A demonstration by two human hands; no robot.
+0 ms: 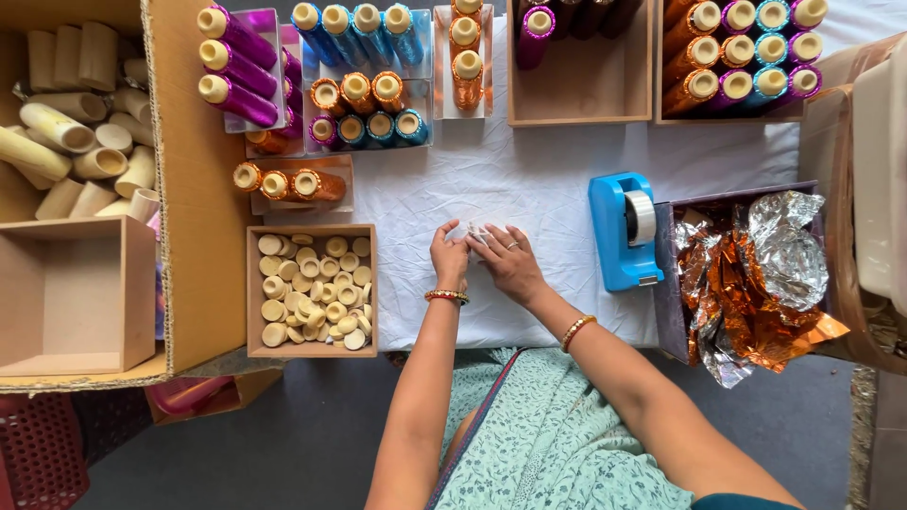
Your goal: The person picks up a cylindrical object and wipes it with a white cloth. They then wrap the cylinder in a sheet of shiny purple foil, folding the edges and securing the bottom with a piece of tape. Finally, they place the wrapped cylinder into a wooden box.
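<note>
Wrapper, small and whitish, is pinched flat between left hand and right hand on the white cloth, between plug box and tape dispenser, both within reach.

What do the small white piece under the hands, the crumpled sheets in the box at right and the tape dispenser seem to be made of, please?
White piece, held by both hands: thin paper or cloth, too hidden to tell. Crumpled sheets: metallic foil, shiny orange and silver, sharply creased. Tape dispenser: smooth blue plastic, by its even moulded look.
</note>
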